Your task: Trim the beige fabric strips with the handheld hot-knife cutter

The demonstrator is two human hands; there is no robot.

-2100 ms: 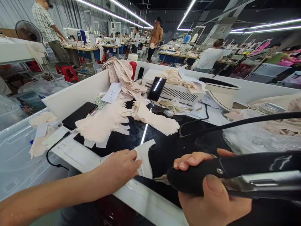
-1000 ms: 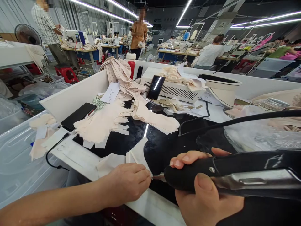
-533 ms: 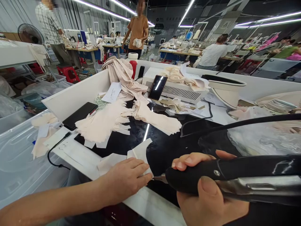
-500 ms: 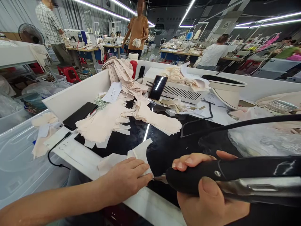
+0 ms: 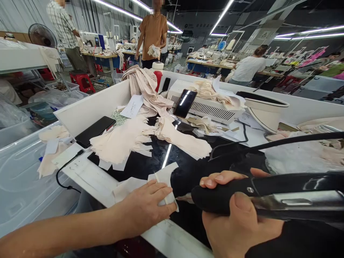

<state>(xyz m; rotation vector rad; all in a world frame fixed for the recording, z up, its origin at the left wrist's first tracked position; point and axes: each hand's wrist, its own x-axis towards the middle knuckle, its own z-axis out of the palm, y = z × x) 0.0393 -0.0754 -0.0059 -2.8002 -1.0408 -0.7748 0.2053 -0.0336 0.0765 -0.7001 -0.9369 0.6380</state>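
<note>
My left fingers (image 5: 159,195) are spreading out of last second's pinch, flat over the off-white fabric piece (image 5: 171,173) on the glossy black desk (image 5: 188,172), my right fingers (image 5: 228,176) are grasping the black metal-tipped tool (image 5: 285,184), and I'm fearing slipping cloth inviting nicks.

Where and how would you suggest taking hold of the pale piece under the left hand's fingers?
Probably pinch the pale piece at its far corner, coming from the far side: that corner juts beyond the left hand, while the black tool points at the piece's right edge.
</note>
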